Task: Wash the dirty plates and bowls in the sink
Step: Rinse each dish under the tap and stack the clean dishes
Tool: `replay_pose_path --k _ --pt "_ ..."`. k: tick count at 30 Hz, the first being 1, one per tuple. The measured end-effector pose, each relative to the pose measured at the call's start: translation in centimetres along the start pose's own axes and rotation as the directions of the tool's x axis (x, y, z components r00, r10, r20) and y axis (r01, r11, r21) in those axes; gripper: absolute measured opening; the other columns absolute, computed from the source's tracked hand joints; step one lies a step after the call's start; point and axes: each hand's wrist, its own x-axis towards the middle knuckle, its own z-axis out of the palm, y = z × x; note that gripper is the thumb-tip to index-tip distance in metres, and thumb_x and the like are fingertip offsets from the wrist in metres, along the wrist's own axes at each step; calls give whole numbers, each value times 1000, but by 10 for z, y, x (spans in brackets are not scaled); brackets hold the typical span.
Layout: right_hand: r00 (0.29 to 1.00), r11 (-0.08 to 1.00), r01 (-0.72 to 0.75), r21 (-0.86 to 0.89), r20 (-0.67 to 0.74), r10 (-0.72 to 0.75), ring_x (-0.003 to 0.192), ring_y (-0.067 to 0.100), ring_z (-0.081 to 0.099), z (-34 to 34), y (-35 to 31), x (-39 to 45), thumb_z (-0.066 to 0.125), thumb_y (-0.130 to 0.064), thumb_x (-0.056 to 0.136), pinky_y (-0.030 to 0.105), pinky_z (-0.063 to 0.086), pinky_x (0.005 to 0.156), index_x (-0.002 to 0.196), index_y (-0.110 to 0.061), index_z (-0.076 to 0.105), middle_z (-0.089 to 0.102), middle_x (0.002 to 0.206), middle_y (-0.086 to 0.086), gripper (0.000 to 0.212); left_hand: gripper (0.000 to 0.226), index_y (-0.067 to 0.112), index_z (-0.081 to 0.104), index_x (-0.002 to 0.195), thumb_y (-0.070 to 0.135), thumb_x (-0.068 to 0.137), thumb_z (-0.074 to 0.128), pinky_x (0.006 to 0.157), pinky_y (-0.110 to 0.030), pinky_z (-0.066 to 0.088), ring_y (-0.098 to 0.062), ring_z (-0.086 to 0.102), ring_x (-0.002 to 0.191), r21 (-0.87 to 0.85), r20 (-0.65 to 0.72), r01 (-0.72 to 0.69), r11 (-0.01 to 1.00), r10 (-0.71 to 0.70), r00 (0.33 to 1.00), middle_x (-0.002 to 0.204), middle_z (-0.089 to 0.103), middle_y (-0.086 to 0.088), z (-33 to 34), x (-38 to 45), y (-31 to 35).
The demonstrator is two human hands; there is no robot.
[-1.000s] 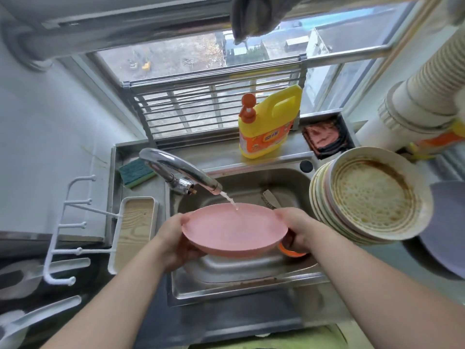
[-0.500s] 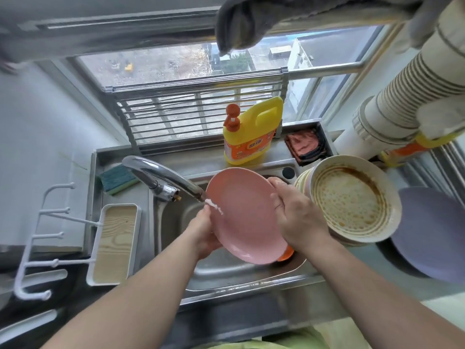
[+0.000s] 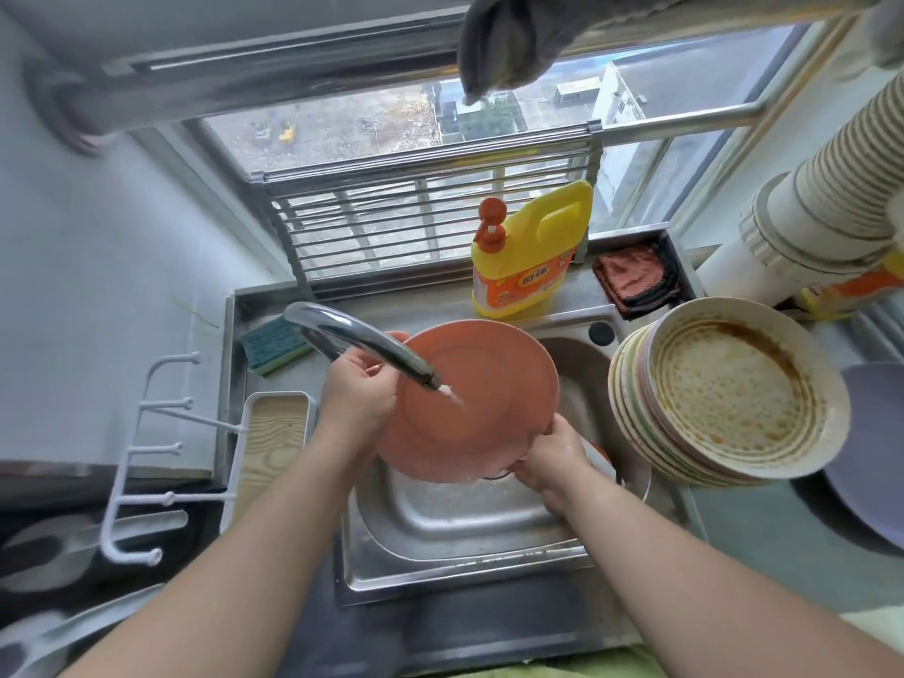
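Observation:
A pink plate (image 3: 479,398) is tilted up over the steel sink (image 3: 455,530), its face toward me, with water from the chrome tap (image 3: 362,342) running onto it. My left hand (image 3: 359,393) grips the plate's left rim, partly under the spout. My right hand (image 3: 550,457) grips its lower right rim. A stack of dirty cream plates (image 3: 734,393) with brown sauce stains leans at the sink's right edge.
A yellow detergent bottle (image 3: 531,252) stands behind the sink, a green sponge (image 3: 274,345) to its left, a red cloth (image 3: 636,278) to its right. A purple plate (image 3: 875,452) lies far right. A white hook rack (image 3: 146,457) and wooden-bottomed tray (image 3: 271,442) sit left.
The pink plate went from flat under the tap to tilted upright and turned. My right hand slid from its top rim down to the lower right rim; my left hand moved up its left rim.

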Motion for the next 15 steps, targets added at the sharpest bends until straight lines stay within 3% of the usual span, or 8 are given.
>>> replay_pose_path --k 2,4,7,9,11,12,13,15 --pt "999 997 -44 -64 5 44 79 29 64 8 5 5 56 -19 104 34 52 64 122 -32 64 80 98 6 23 18 26 79 110 25 93 78 85 -45 61 -22 77 93 91 34 -2 996 -1 999 95 81 -2 -11 -1 1" --pt "999 984 -47 -172 12 50 69 28 57 10 7 5 47 -29 110 29 47 53 114 -35 63 79 92 8 17 16 24 78 108 28 93 75 84 -39 56 -17 72 91 138 32 16 990 -21 999 100 79 -7 -18 -1 -2" --pt "997 958 12 -285 75 10 76 20 69 7 5 -4 56 -35 108 27 51 53 118 -36 65 80 96 0 13 41 28 72 127 35 87 66 100 -43 57 -18 72 110 111 73 92 990 -100 992 122 76 -1 -22 1 -13" --pt "995 949 47 -312 97 -17 98 18 72 2 2 -6 63 -38 104 32 60 70 131 -33 62 77 110 -8 27 38 30 69 130 33 93 59 86 -38 61 -20 73 103 37 81 170 985 -172 982 123 76 1 -21 3 -23" --pt "996 947 60 -315 79 -37 115 20 68 -7 -2 -8 71 -47 96 38 60 90 142 -34 56 70 128 -10 50 29 29 72 122 21 105 51 58 -26 54 -21 70 80 -60 92 262 963 -256 962 104 79 -1 -18 2 -34" --pt "997 960 58 -274 68 -41 118 24 67 -11 -6 -9 75 -50 91 41 59 96 145 -31 56 70 131 -8 61 32 27 73 121 17 107 47 54 -24 52 -22 69 75 -95 113 308 946 -298 948 99 78 -3 -16 -1 -38" --pt "997 975 72 -211 56 -62 118 29 69 -14 -11 -9 78 -50 87 42 60 95 141 -27 62 73 127 -4 60 34 27 74 121 16 108 44 60 -28 57 -25 72 80 -116 123 338 934 -324 938 103 79 -6 -15 -1 -46" --pt "988 982 147 -118 66 -140 108 32 74 -20 -25 -17 77 -39 91 42 62 85 121 -24 75 79 109 3 33 36 30 73 123 19 111 41 87 -45 62 -30 75 98 -146 111 385 911 -372 922 112 79 -9 -11 -5 -61"
